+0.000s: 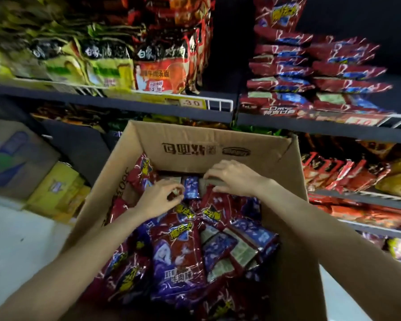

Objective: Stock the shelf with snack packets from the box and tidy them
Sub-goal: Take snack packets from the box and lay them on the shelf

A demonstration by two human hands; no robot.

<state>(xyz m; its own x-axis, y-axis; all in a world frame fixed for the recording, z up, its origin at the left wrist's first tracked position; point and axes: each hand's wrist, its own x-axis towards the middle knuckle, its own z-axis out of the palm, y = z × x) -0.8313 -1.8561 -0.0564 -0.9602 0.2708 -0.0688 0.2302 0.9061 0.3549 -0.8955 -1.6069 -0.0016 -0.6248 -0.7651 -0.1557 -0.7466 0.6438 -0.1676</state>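
Shelves [333, 129] stood crammed behind the open box [218, 144]. Both hands were inside its far end: the left hand [159, 198] pinched a snack packet [191, 187], the right hand [233, 177] curled over neighbouring ones. Slick, loosely heaped wrappers might slide from a hurried lift.

price tag [192, 103]: ".30"
noodle bag [160, 66]: "白象", lower line too blurred to make out
box [208, 148]: upside-down "软面包"
box side [123, 181]: "300"

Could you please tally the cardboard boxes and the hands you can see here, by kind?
Open box holding packets: 1
Closed boxes on the floor, blue-printed and yellow: 2
Hands, left and right: 2
Total: 5
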